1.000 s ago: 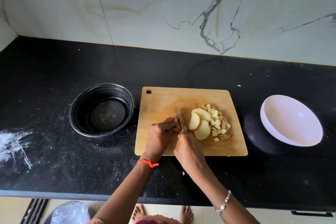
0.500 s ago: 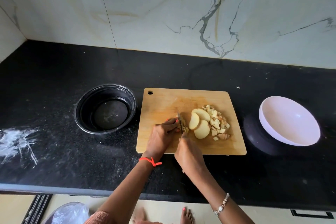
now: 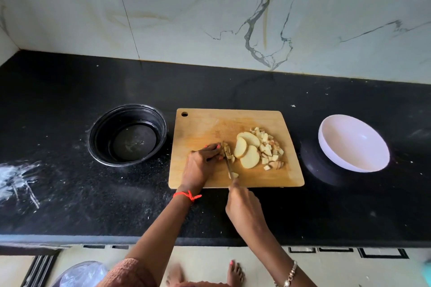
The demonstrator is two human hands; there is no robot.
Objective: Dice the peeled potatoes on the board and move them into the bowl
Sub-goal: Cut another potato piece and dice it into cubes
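While the left hand [image 3: 200,166] pins potato pieces [image 3: 227,152] under curled fingers [image 3: 213,148] at frame centre, the right hand [image 3: 245,208] grips the knife [image 3: 229,167]; slices [image 3: 249,158] lie right on the board [image 3: 205,127].

Knife [image 3: 229,166] beside potato slices [image 3: 250,157] on board [image 3: 203,127]

Single head-worn wide-angle view, high above bench [image 3: 70,205], looking down and forward toward marble wall [image 3: 210,18]; cutting board [image 3: 205,128] centre frame, floor strip [image 3: 349,270] at bottom edge.
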